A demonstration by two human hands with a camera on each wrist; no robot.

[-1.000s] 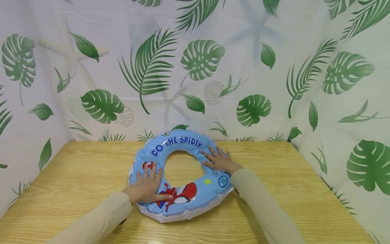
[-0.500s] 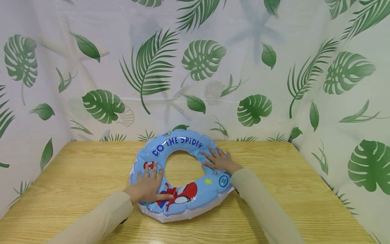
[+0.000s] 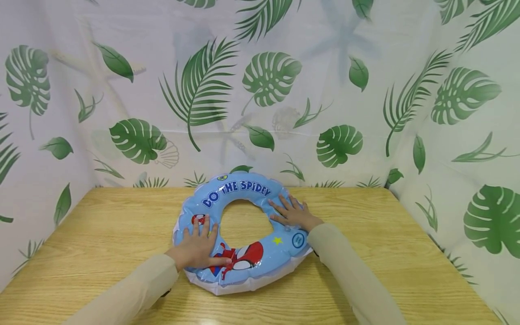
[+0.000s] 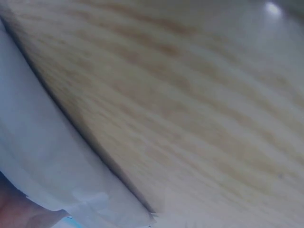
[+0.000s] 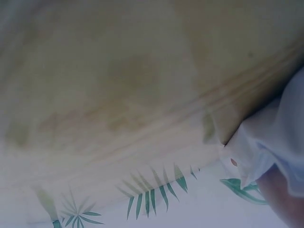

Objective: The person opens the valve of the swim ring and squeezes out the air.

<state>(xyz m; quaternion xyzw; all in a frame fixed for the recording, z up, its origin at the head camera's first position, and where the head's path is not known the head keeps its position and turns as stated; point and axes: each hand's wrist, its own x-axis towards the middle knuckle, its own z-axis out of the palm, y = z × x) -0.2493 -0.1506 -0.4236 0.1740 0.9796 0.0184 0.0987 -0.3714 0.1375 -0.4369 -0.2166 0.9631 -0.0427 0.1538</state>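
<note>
An inflated swim ring [image 3: 243, 271], light blue on top with a white underside, lies on the wooden table in the head view. It carries the words "DO THE SPIDEY", a red cartoon figure and a yellow star. My left hand [image 3: 197, 248] rests on its left side with fingers spread and straight, thumb over the red figure. On the right side of the ring my right hand [image 3: 294, 215] lies flat, fingers spread toward the hole. The left wrist view catches the white side of the swim ring [image 4: 52, 128]; the right wrist view shows its edge [image 5: 270, 137] beside a bit of hand.
The wooden table [image 3: 365, 253] reaches back to a white curtain [image 3: 292, 149] printed with green leaves, which also runs along both sides. Tan sleeves [image 3: 349, 266] cover both forearms. Bare wood shows through the ring's hole and around it.
</note>
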